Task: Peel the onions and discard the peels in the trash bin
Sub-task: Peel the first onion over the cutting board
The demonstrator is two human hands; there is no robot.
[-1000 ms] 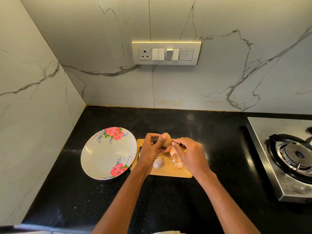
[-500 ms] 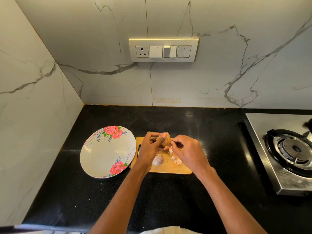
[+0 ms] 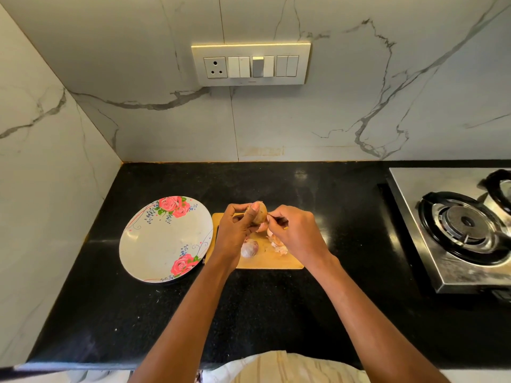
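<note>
My left hand (image 3: pixel 235 230) grips a brown-skinned onion (image 3: pixel 261 210) above the wooden cutting board (image 3: pixel 271 261), thumb across its front. My right hand (image 3: pixel 296 230) pinches a strip of the onion's skin at its right side. A second, pale purple onion (image 3: pixel 249 248) lies on the board below my left hand. Loose peels (image 3: pixel 278 244) lie on the board under my right hand. No trash bin is in view.
A white plate with pink roses (image 3: pixel 166 239) sits left of the board on the black counter (image 3: pixel 276 313). A steel gas stove (image 3: pixel 459 228) stands at the right. Marble walls close the back and left; a switch panel (image 3: pixel 251 64) hangs above.
Both hands stay over the board with the onion. My right hand's fingers have shifted slightly along the onion's right side, pulling at the skin.
</note>
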